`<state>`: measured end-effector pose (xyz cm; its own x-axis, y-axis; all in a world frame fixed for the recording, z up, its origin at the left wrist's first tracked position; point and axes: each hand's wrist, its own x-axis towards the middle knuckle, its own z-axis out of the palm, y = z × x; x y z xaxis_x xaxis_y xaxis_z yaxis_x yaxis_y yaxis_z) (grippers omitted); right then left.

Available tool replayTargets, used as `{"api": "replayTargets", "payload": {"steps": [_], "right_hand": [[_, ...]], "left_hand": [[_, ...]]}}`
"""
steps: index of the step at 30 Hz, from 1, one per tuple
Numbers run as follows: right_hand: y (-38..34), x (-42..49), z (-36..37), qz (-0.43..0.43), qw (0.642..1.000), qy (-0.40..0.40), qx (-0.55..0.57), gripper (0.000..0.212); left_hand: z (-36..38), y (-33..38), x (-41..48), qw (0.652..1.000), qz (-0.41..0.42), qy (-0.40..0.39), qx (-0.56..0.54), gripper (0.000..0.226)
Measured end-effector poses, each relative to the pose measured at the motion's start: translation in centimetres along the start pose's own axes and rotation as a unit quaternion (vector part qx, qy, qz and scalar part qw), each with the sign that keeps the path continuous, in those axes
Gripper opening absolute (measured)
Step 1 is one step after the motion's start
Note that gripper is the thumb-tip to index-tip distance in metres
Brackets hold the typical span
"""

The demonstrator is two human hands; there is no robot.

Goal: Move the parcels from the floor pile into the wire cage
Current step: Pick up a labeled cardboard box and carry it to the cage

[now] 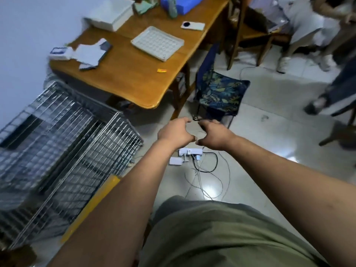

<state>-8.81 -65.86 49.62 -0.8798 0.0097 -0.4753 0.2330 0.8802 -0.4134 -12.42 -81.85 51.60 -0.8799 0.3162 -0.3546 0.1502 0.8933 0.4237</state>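
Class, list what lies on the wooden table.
A white perforated tray, a phone, a white box, loose papers, an orange scrap, a blue box. Whatever lies under the papers is hidden.

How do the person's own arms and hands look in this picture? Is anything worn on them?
The left forearm and the right forearm are bare; no sleeves show. The left hand and the right hand have no gloves, and no watch, bracelet or ring is visible. Below the arms lies an olive-green garment.
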Motion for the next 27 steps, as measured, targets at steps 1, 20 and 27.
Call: {"api": "replayTargets", "payload": {"steps": [1,20,27], "right_hand": [[1.3,-0.2,-0.3,0.014,1.000,0.005,0.009,0.087],[18.9,-16.3,2.0,0.495,0.786,0.202,0.311,0.081],[18.9,-21.8,7.9,0.586,0.676,0.241,0.377,0.085]], "left_hand": [[0.4,1.1,0.8,1.000,0.013,-0.011,0.014,0.076],[13.2,25.1,8.0,0.826,0.451,-0.260,0.217,0.086],[19.3,28.8,3.0,0.732,0.545,-0.314,0.262,0.082]]}}
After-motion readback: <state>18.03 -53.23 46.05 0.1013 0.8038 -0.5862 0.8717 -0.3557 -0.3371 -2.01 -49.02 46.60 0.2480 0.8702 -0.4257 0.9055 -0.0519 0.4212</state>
